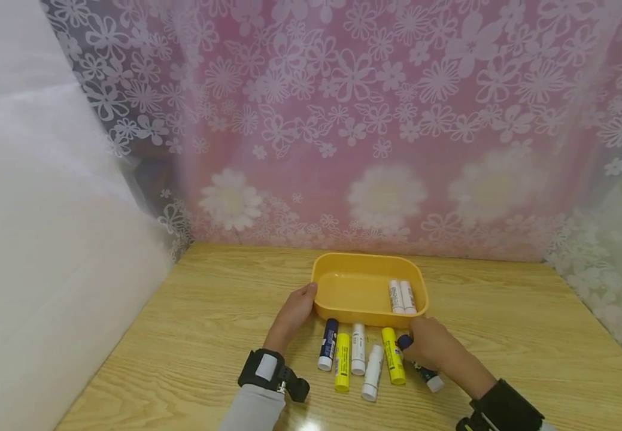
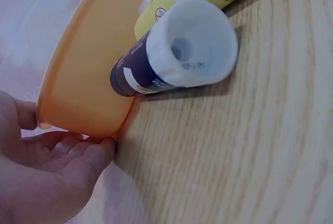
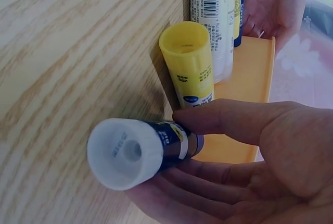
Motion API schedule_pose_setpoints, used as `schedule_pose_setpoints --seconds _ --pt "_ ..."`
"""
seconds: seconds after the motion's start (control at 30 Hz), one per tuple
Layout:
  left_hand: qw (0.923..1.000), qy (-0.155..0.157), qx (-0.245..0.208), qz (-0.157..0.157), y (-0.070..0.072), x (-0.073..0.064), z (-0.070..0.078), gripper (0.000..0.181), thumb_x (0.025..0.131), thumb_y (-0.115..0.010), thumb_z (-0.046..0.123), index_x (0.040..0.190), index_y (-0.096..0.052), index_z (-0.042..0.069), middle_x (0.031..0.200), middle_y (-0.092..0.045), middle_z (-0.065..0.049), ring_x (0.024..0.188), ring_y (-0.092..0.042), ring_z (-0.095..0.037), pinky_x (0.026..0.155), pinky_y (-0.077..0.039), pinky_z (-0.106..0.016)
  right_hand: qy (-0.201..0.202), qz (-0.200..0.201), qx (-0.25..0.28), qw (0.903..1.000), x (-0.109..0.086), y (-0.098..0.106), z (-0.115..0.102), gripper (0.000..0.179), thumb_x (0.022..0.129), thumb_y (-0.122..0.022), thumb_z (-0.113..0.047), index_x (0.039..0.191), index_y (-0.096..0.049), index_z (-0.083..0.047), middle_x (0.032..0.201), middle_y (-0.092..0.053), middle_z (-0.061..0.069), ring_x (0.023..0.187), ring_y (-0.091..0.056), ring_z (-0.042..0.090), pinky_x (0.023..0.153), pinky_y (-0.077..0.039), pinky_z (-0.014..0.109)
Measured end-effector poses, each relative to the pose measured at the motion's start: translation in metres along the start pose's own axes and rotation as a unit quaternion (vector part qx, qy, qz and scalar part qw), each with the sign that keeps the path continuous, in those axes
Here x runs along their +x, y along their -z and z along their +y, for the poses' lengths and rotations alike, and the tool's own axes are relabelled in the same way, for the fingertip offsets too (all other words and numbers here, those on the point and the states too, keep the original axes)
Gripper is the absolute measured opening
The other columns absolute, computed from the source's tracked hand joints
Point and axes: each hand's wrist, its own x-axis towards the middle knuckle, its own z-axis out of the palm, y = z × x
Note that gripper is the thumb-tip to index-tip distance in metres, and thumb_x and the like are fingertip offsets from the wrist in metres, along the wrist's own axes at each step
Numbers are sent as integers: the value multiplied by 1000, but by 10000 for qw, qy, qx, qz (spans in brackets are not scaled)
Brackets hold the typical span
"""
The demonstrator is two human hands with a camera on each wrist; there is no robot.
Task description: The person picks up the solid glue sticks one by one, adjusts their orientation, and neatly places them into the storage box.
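Observation:
My left hand (image 1: 294,312) grips the left end of a yellow plastic basin (image 1: 351,313), thumb over the rim and fingers against the outer wall. My right hand (image 1: 433,346) holds a dark blue glue stick (image 3: 169,141) with a white base, between thumb and fingers. That stick lies slanted close to the wood surface, its base toward me. Beside it is a yellow glue stick (image 1: 393,356). Two white glue sticks (image 1: 401,297) stand side by side in the basin's right end.
In front of the basin lie another dark blue glue stick (image 1: 328,344), a second yellow one (image 1: 342,362) and two white ones, one farther back (image 1: 358,349) and one nearer (image 1: 372,372). A flowered curtain (image 1: 381,120) hangs behind the wooden table (image 1: 208,335).

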Motion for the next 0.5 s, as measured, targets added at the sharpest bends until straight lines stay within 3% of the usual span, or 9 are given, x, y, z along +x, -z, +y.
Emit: schedule_pose_setpoints --seconds 0.5 --pt "10000 -3 23 15 0 0 -2 59 109 -34 47 153 -45 10 156 -47 -10 147 -41 -33 118 -34 -57 -22 95 -42 9999 -3 5 -3 22 80 -77 -15 81 -59 -4 69 -56 6 58 -54 17 50 -41 24"
